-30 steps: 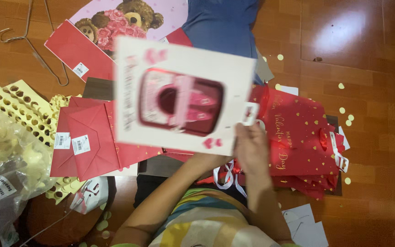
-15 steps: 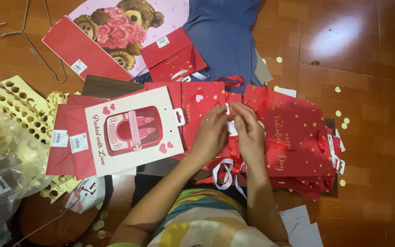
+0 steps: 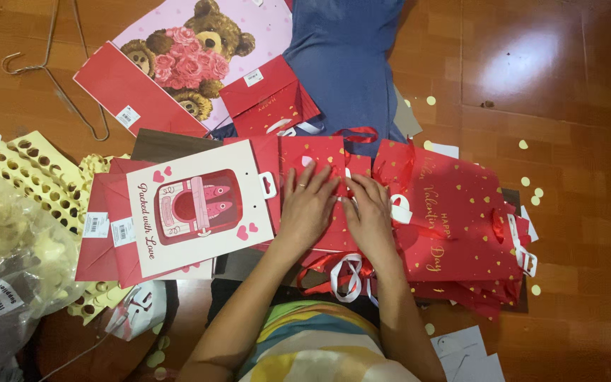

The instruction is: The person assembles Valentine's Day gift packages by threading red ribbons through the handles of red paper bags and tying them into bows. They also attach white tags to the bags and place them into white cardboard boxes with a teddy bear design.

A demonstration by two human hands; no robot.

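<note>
Our two hands press flat on a red gift bag at the centre of a cluttered wooden floor.

We work on a glossy reddish-brown parquet floor (image 3: 560, 64), with a patch of glare at upper right and pale paper dots scattered along the right side. Our left hand (image 3: 309, 205) and right hand (image 3: 370, 212) lie side by side, fingers stretched open and flat on the red gift bag (image 3: 305, 159), gripping nothing. Just left of them lies a white card with a pink and red picture (image 3: 196, 212), on top of red envelopes with small white barcode labels (image 3: 100, 223). To the right sits a stack of red bags with gold hearts (image 3: 461, 226). At upper left lie a pink teddy-bear bag (image 3: 199, 49) and a wire hanger (image 3: 58, 78); blue cloth (image 3: 344, 64) fills the top centre. Yellow punched sheets (image 3: 30, 177) and a plastic bag (image 3: 8, 262) crowd the left edge.
</note>
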